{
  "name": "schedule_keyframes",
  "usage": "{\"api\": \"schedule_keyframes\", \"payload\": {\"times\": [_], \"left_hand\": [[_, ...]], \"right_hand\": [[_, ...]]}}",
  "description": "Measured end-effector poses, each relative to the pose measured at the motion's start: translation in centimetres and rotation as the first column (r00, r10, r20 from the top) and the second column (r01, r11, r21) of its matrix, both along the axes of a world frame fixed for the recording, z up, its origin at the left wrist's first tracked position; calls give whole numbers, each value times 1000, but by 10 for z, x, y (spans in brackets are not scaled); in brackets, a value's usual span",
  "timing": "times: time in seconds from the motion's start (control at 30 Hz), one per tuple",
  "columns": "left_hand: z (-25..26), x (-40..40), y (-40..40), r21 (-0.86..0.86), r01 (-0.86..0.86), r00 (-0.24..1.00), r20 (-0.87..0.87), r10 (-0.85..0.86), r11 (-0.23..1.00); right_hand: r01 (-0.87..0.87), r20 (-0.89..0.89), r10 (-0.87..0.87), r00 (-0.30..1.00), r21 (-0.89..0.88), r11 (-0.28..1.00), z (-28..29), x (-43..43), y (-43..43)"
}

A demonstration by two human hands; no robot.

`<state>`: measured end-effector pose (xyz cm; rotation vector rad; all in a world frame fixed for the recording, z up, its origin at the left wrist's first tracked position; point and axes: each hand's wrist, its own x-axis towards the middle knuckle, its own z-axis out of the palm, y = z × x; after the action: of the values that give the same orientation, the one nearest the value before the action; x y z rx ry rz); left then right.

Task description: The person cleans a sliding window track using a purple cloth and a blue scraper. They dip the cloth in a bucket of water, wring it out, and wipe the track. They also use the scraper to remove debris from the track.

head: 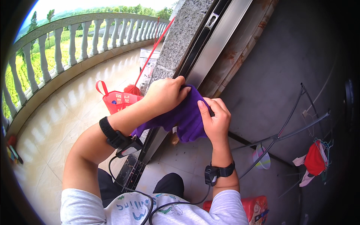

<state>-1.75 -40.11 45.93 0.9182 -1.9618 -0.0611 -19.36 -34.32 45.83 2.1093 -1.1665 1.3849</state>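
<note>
A purple cloth (185, 121) hangs between my two hands in front of the metal door frame. My left hand (168, 91) pinches its upper edge between thumb and fingers, close to the dark frame channel. My right hand (216, 115) grips the cloth's right edge, thumb on the near side. The cloth drapes in folds below, and part of it hangs behind my left forearm. Beyond the hands, the aluminium door frame (216, 42) runs diagonally beside a rough granite-like sill (180, 36). A metal latch plate (211, 20) sits in the dark channel.
At left, a tiled balcony with a white balustrade (71, 45) holds a red bag (116, 99) and a red-handled broom (146, 63). A folding metal rack (277, 137), a plastic basket (261, 159) and hanging red clothing (315, 159) stand at right. A red container (254, 206) is near my right elbow.
</note>
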Motion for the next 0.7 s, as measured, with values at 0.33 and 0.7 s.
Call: {"api": "schedule_keyframes", "payload": {"times": [0.33,0.7], "left_hand": [[16,0,-3,119,913,176,-978,-114,390],[55,-9,-26,99,683,483,-804,-346,724]], "right_hand": [[-261,236,243,941,47,964,13,7,-14],[-505,511,447,734,-30,863,43,25,-46]]}}
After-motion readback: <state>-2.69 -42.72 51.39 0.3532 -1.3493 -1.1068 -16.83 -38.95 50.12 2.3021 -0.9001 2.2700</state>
